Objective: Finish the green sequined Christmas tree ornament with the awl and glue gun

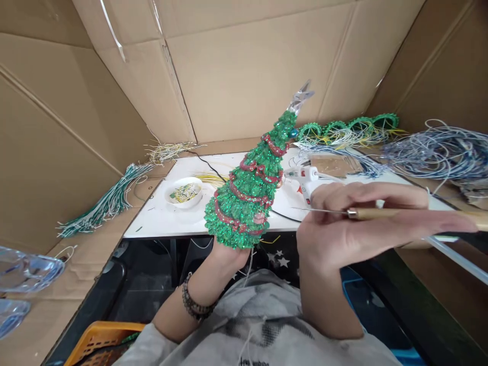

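A green glittery Christmas tree figure (pixel 244 198) with red garlands and a clear star-shaped tip stands tilted to the right above the table edge. My left hand (pixel 229 256) supports it from underneath; the tree's base hides the fingers. In my right hand (pixel 343 229) lies an awl (pixel 373 214) with a wooden handle, its thin metal point aimed left toward the tree but apart from it. Behind that hand, a white glue gun (pixel 305 175) is partly covered.
On the white tabletop (pixel 152 223) are a white bowl (pixel 183 193) of small yellow and white pieces and a cardboard piece (pixel 335 165). Wire bundles (pixel 102 203) lie left, coiled wires (pixel 438 150) right, green garland rings (pixel 346 127) behind. An orange basket (pixel 102 335) sits below.
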A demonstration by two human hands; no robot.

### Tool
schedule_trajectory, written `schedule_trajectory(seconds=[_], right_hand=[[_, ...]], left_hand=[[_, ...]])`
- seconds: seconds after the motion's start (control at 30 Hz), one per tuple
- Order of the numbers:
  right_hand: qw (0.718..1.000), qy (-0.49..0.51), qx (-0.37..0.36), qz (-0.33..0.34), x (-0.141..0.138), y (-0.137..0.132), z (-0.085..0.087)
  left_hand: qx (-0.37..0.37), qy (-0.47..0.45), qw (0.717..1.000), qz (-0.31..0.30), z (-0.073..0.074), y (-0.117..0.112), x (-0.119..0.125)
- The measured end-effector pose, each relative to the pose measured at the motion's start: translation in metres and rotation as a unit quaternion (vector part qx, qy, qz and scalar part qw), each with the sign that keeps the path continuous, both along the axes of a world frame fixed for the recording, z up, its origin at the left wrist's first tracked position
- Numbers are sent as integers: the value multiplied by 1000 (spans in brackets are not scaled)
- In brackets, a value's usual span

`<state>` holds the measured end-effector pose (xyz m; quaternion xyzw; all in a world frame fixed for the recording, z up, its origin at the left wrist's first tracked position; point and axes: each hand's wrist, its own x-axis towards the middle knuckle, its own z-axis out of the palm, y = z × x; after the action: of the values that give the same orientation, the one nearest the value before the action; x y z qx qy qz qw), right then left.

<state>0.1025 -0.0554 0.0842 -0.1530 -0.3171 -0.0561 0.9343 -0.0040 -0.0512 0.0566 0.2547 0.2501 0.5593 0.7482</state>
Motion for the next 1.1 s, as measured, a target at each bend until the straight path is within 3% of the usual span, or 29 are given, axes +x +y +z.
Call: schedule_trajectory(seconds=[0.13,0.6,0.83,1.1], right_hand=[[994,-88,-12,57,-11,-6,-2],[983,-179,24,-25,-16,-2,-10],[991,-136,-4,6,-23,-11,0],[991,-108,-77,5,-23,-21,9]], left_hand=[[66,7,998,-2,-2,-1,1],[89,14,996,21,2,-1,0],[38,8,999,28,4,-2,1],[42,15,999,20,2,-3,1]])
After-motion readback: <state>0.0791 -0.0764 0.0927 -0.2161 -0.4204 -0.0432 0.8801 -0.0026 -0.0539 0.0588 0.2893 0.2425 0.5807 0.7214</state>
